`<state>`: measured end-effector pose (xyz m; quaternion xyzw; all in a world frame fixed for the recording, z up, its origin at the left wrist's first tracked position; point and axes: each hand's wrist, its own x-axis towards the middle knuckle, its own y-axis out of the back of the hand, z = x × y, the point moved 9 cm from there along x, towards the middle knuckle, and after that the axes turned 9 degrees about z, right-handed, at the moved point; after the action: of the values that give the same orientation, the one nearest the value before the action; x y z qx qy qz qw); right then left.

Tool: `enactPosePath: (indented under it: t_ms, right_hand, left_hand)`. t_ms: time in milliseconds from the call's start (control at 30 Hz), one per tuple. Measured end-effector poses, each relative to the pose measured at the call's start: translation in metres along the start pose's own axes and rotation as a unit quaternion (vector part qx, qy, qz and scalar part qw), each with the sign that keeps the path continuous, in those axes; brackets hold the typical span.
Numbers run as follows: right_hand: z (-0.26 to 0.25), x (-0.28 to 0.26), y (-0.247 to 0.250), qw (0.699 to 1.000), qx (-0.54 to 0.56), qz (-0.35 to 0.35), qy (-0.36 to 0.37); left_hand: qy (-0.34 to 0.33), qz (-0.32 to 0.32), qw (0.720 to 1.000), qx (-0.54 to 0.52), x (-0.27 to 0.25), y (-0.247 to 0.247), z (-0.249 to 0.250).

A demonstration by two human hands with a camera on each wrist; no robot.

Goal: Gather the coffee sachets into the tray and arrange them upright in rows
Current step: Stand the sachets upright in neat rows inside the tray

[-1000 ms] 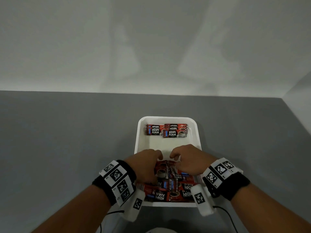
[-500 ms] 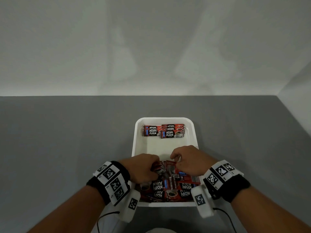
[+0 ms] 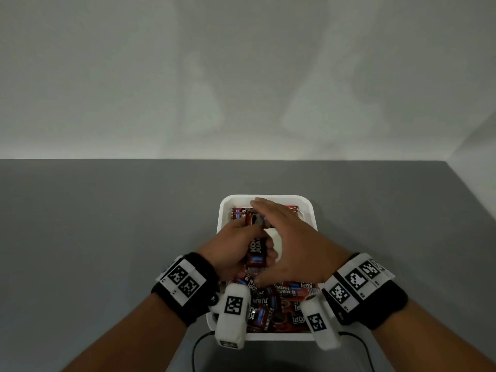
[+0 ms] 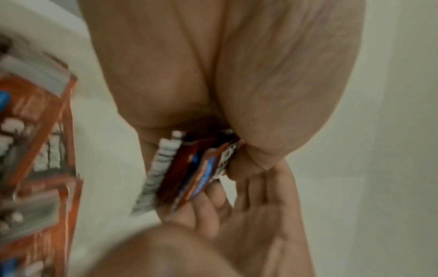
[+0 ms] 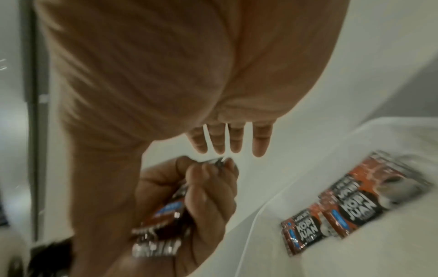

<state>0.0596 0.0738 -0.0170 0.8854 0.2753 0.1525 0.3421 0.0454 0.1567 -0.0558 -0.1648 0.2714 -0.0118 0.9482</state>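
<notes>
The small stack of sachets (image 3: 256, 253) sits clamped in the left hand (image 3: 236, 251), fingers curled round it above the middle of the white tray (image 3: 308, 210). They look light, thin and slick, so they'd probably fan out or slip; best pinched across the flat faces near the middle, edges squared. The right hand (image 3: 292, 245) is empty with straight fingers, hovering just beside the stack. An upright row (image 5: 355, 204) stands at the far end, and a loose pile (image 3: 290, 299) lies at the near end. Grey bench (image 3: 107, 237) underneath.
</notes>
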Motion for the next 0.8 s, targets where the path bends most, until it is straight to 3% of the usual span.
enactPosePath:
  t_ms: [67, 167, 267, 367, 467, 533, 600, 700, 800]
  right_hand:
    - [-0.004, 0.006, -0.005, 0.998, -0.051, -0.005, 0.025]
    - [-0.002, 0.012, 0.003, 0.999, -0.044, 0.03, 0.01]
    - [0.0, 0.011, 0.002, 0.999, -0.046, 0.018, 0.007]
    - [0.006, 0.008, 0.003, 0.998, 0.05, 0.007, -0.047]
    - [0.022, 0.01, 0.031, 0.965, 0.2, 0.115, -0.125]
    - [0.027, 0.013, 0.046, 0.959, 0.189, 0.16, -0.138]
    - [0.028, 0.014, 0.052, 0.955, 0.195, 0.178, -0.136]
    - [0.034, 0.009, 0.062, 0.924, 0.275, 0.209, -0.165]
    - [0.037, 0.008, 0.06, 0.915, 0.294, 0.204, -0.187]
  left_hand:
    - [-0.003, -0.011, 0.999, -0.034, -0.001, -0.009, 0.004]
    - [-0.014, -0.017, 0.998, -0.063, -0.001, -0.015, 0.007]
    - [-0.013, -0.02, 0.996, -0.088, -0.002, -0.016, 0.007]
    - [-0.044, -0.02, 0.999, -0.017, 0.0, -0.013, 0.009]
    - [-0.078, -0.026, 0.995, 0.05, -0.002, -0.012, 0.015]
    - [-0.092, -0.011, 0.992, 0.083, -0.001, -0.007, 0.018]
    - [-0.081, 0.001, 0.994, 0.077, 0.002, -0.002, 0.016]
    - [-0.045, 0.035, 0.998, -0.004, 0.006, 0.015, 0.017]
    - [-0.066, 0.038, 0.997, -0.028, 0.007, 0.026, 0.025]
